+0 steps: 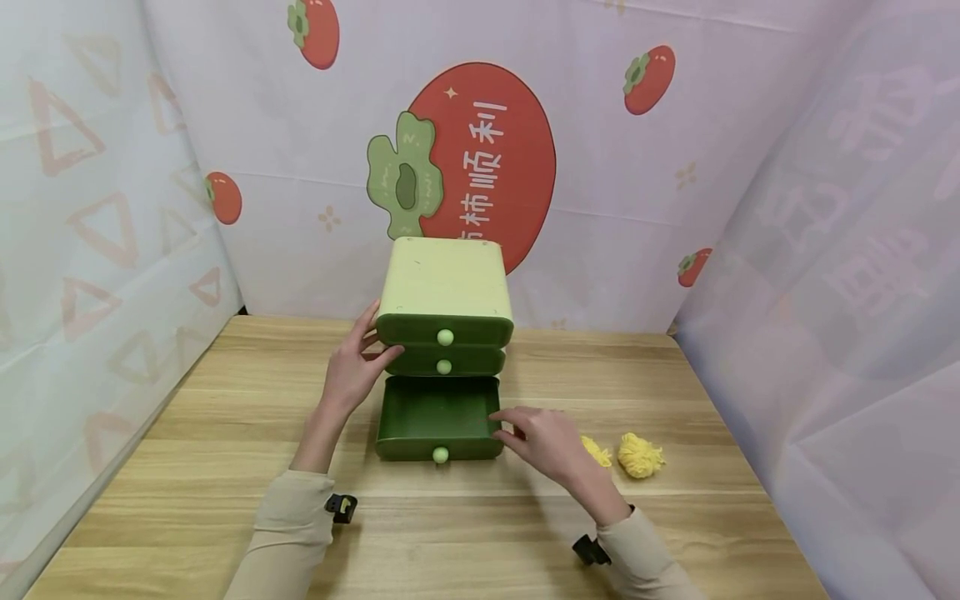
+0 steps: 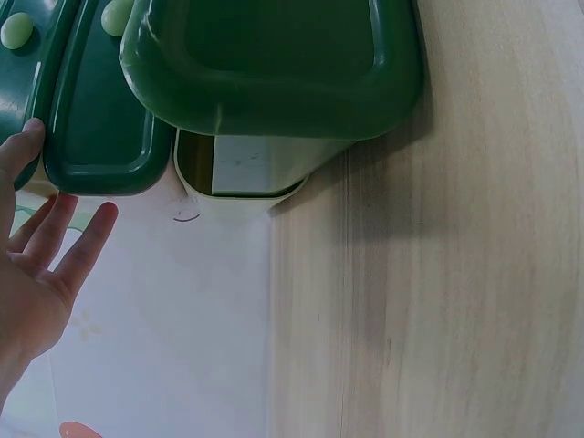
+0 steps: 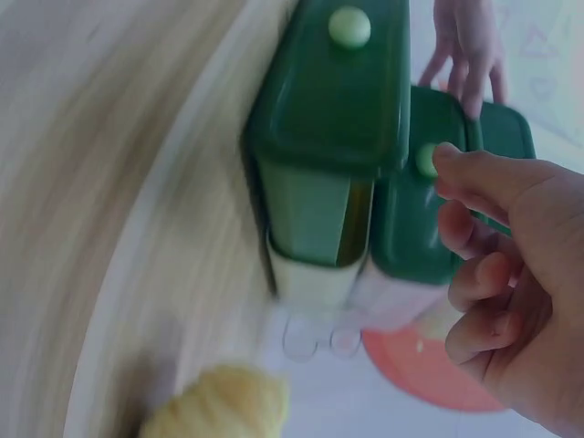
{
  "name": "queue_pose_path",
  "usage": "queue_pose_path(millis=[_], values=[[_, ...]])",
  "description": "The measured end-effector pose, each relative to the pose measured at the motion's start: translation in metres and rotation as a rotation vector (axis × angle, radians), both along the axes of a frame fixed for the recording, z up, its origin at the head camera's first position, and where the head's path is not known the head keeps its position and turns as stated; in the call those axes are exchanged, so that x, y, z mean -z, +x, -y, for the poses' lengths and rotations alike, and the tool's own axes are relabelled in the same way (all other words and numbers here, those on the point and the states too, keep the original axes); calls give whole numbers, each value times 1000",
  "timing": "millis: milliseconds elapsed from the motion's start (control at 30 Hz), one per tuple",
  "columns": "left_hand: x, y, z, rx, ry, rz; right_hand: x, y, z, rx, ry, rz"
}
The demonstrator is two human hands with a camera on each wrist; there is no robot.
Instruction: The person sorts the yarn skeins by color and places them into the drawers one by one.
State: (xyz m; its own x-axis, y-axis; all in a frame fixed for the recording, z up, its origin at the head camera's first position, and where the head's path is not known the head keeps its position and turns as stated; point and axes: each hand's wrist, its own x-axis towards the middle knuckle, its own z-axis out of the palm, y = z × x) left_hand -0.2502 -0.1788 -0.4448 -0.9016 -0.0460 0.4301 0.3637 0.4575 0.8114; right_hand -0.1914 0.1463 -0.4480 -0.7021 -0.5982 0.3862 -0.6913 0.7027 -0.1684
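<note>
A small cabinet [image 1: 448, 279] with a pale green casing and dark green drawers stands on the table. Its bottom drawer [image 1: 440, 408] is pulled out, with nothing inside. The upper drawers are closed, each with a round pale knob. My left hand [image 1: 351, 367] rests against the cabinet's left side, thumb at the front and the other fingers extended and spread. At the right rim of the bottom drawer is my right hand [image 1: 549, 442], fingers loosely bent and holding nothing. Right of it lies a yellow yarn ball [image 1: 640, 456]; a second yarn ball [image 1: 597, 452] is partly hidden behind that hand.
The wooden table [image 1: 210, 467] reaches back to a white cloth backdrop [image 1: 600, 208] printed with red persimmons. More printed cloth hangs along the left and right sides. A dark wrist strap shows on each forearm.
</note>
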Motion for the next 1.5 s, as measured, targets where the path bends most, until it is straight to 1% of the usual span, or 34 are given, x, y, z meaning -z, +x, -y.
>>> queue_pose_path(millis=[133, 233, 433, 567, 767, 900, 1100, 1367, 1500], values=[[0, 0, 1, -6, -10, -2, 0, -3, -19, 69, 4, 29], [0, -1, 1, -11, -17, -2, -1, -4, -32, 113, 4, 69], [0, -1, 1, -16, -23, -8, -3, -6, -52, 203, 46, 116], [0, -2, 1, -13, -23, -12, -1, -7, -63, 261, 82, 203], [0, -1, 1, -12, -23, -19, 6, -8, -78, 344, 125, 335], [0, -1, 2, -14, -27, -21, 10, -7, -89, 367, 140, 380], [-1, -1, 2, -15, -28, -15, 13, -4, -102, 360, 142, 424], [0, -1, 2, -21, -38, -17, 17, -2, -107, 380, 134, 506], [0, -1, 2, -21, -34, -10, 20, -3, -106, 359, 113, 526]])
